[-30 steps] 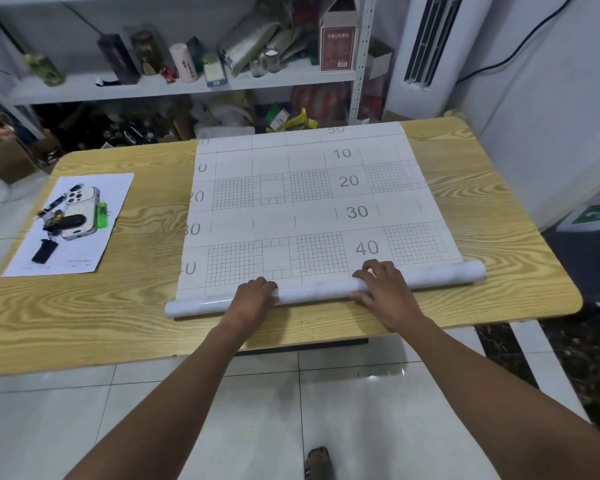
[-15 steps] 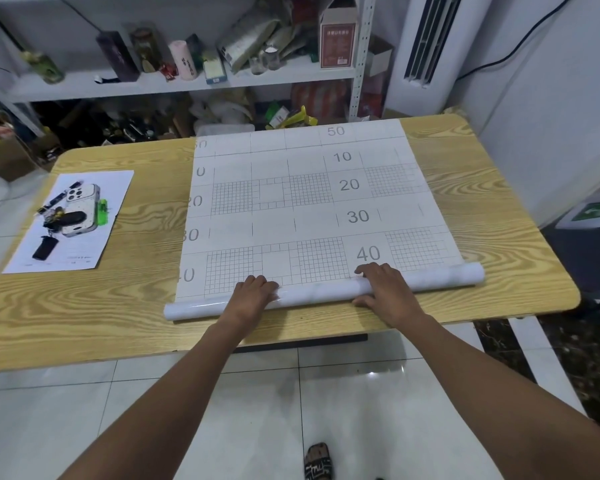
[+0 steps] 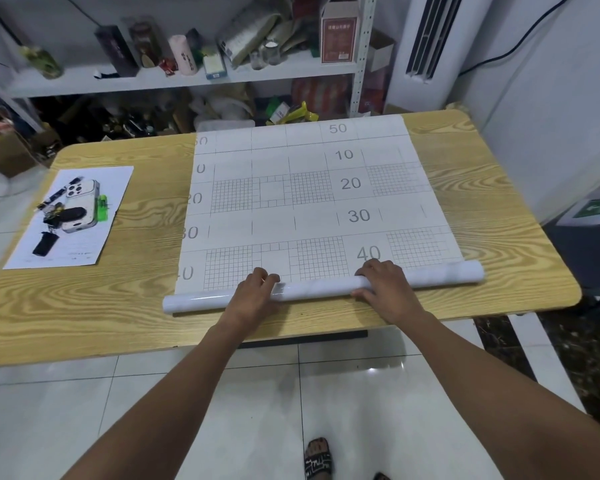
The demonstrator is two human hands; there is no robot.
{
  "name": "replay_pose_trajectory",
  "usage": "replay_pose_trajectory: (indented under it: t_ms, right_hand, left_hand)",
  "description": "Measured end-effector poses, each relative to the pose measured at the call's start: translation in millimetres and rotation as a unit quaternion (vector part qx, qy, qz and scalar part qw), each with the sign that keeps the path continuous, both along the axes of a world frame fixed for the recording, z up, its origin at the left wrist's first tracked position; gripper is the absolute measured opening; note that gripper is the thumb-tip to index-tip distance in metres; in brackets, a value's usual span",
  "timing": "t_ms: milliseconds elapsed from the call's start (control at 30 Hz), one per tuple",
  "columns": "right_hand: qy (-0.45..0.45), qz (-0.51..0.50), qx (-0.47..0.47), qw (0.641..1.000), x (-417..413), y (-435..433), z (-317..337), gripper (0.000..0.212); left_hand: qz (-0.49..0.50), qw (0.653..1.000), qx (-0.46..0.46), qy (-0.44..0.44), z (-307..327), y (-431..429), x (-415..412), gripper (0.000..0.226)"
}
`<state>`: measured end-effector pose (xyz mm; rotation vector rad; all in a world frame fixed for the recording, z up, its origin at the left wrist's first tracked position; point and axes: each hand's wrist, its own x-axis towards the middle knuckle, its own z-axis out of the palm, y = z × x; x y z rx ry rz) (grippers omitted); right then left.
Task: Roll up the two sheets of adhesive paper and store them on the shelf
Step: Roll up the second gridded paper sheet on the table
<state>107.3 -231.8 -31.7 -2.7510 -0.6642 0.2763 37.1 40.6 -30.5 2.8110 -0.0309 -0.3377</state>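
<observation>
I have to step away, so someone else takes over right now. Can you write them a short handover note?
Left hand and right hand: both curl over the roll near the table front edge.
Sheet: the gridded adhesive paper lies mostly flat beyond the roll, reaching the far edge; a second sheet cannot be told apart.
Done: the first few turns.
Left: roll to the far end, then store on the shelf behind the table.
</observation>
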Motion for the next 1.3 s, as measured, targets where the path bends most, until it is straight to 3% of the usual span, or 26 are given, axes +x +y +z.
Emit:
replay_pose_trajectory:
  t_ms: [267,500,700,933,1300]
  right_hand:
    - [-0.009,0.016,-0.057,0.998,0,1,1,0.044]
    - [0.011,0.013,-0.052,0.998,1,1,2,0.044]
    - [0.014,-0.012,-0.034,0.999,-2,4,6,0.044]
    - [-0.020,-0.011,-0.013,1.000,-9,3,2,0.047]
    - [-0.075,-0.026,-0.031,0.996,-12,8,-7,0.054]
  left_hand:
    - [-0.030,0.998,0.022,-0.054,-8,5,1,0.052]
    - [-0.027,0.998,0.061,-0.022,-2,3,0,0.045]
    - [0.011,0.999,0.031,-0.008,-6,4,4,0.060]
    - [0.010,1.000,0.027,0.001,-5,6,6,0.037]
    - [-0.012,0.999,0.038,0.006,-3,6,4,0.031]
